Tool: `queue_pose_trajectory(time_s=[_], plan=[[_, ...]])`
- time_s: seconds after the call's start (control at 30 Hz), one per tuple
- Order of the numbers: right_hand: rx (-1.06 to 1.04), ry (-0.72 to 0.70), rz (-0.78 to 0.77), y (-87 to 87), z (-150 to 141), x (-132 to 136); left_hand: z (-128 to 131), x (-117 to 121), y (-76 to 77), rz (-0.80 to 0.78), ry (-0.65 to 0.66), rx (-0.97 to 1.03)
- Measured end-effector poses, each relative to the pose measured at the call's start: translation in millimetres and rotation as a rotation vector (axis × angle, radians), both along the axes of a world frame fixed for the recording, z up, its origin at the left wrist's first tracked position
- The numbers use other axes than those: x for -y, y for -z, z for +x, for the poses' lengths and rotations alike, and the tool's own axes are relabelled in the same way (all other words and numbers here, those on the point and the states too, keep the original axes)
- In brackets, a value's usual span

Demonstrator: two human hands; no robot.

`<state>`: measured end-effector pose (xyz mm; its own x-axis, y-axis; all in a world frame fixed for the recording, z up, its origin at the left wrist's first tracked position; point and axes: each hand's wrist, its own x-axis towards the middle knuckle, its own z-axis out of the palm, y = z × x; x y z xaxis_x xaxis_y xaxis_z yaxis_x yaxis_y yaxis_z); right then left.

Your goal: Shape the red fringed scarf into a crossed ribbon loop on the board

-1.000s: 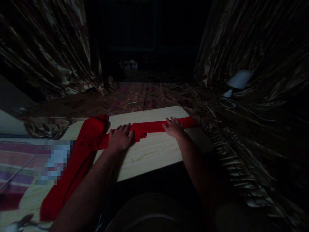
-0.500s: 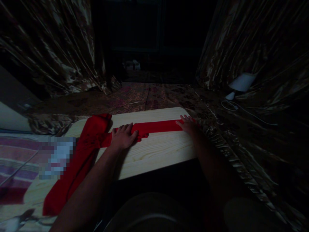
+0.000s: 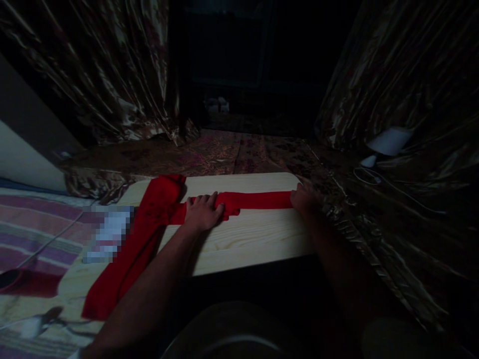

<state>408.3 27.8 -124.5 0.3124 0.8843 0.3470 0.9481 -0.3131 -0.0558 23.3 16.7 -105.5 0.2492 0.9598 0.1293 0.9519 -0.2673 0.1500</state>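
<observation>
A long piece of red cloth (image 3: 258, 200) lies across a small pale wood-grain table (image 3: 239, 244). Its left part is wider and runs diagonally down toward me; a narrow strip stretches rightward to the table's far-right edge. My left hand (image 3: 204, 212) rests palm down on the strip where it looks bunched and ruffled, fingers out and slightly apart. At the strip's right end, my right hand (image 3: 306, 198) has its fingers curled in on the cloth. Its fingertips are partly hidden in the dim light.
A blurred-out flat item (image 3: 110, 234) lies at the table's left. Beyond it is a striped bedspread (image 3: 41, 229) with a cable and white plug (image 3: 32, 326). A white lamp (image 3: 391, 141) stands at right. Patterned curtains (image 3: 127, 75) hang behind.
My right hand has gone from lying spread on the strip to curling round its end at the table edge. My left hand stays on the cloth. The whole view has shifted slightly.
</observation>
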Motion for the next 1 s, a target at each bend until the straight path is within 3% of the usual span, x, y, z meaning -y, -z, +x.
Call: queue_pose_trajectory(time_s=[0.1,0.23,0.3,0.37,0.47,0.57,0.63,0.73,0.87,1.0], plan=[[-0.170,-0.150,0.080,-9.1,-33,-7,0,-1,2.5,0.035,0.007,0.018],[-0.565,-0.677,-0.062,-20.5,-97,-11,0,0,5.2,0.054,0.021,0.051],[-0.602,-0.917,-0.111,-21.7,-130,-8,-2,1,6.8,0.093,0.025,0.080],[-0.583,-1.024,-0.110,-18.3,-158,-4,-4,3,8.8,0.166,0.041,0.133],[-0.561,-1.005,-0.054,-6.2,-185,0,-7,5,11.5,0.284,0.102,0.275],[-0.515,-0.927,0.020,6.9,-195,1,-10,5,12.8,0.402,0.133,0.457],[-0.484,-0.899,0.063,12.4,-195,3,-13,5,13.2,0.505,0.081,0.580],[-0.479,-0.903,0.134,15.4,-193,5,-20,1,13.7,0.619,-0.131,0.752],[-0.464,-0.884,0.194,17.5,-193,4,-34,-6,12.1,0.518,-0.418,0.935],[-0.440,-0.864,0.192,19.1,-194,2,-44,-9,4.9,0.292,-0.571,0.989]])
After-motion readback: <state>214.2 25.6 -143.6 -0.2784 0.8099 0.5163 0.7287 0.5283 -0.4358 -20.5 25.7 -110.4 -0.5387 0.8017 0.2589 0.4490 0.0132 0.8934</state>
